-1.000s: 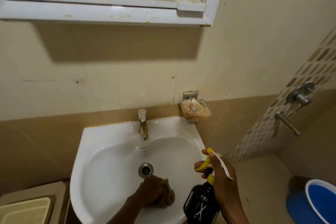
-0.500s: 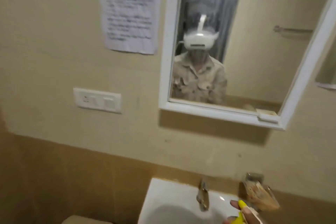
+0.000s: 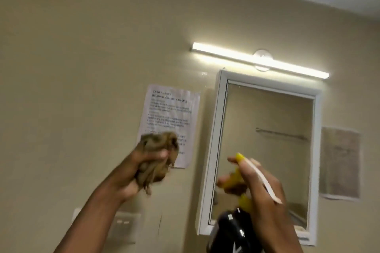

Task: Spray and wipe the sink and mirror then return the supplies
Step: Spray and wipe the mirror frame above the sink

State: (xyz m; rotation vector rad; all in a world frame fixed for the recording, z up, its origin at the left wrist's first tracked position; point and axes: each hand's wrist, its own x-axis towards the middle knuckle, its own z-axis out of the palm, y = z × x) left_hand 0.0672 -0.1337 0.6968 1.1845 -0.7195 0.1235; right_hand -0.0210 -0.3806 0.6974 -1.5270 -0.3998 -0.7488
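A white-framed mirror (image 3: pixel 267 139) hangs on the beige wall at centre right. My right hand (image 3: pixel 265 189) is raised in front of its lower half, shut on a black spray bottle (image 3: pixel 232 232) with a yellow trigger head that points toward the glass. To the left of the mirror, my left hand (image 3: pixel 135 174) is held up and shut on a crumpled brown cloth (image 3: pixel 158 154), in front of the wall and apart from the mirror. The sink is out of view below.
A printed paper notice (image 3: pixel 170 113) is stuck on the wall left of the mirror, partly behind the cloth. A lit tube light (image 3: pixel 261 59) runs above the mirror. A white switch plate (image 3: pixel 123 226) sits low on the wall, and a brownish sheet (image 3: pixel 339 162) hangs to the mirror's right.
The view has swung up from the sink to the mirror and light. My left hand lifted the cloth out of the basin, and my right hand raised the bottle before the mirror.
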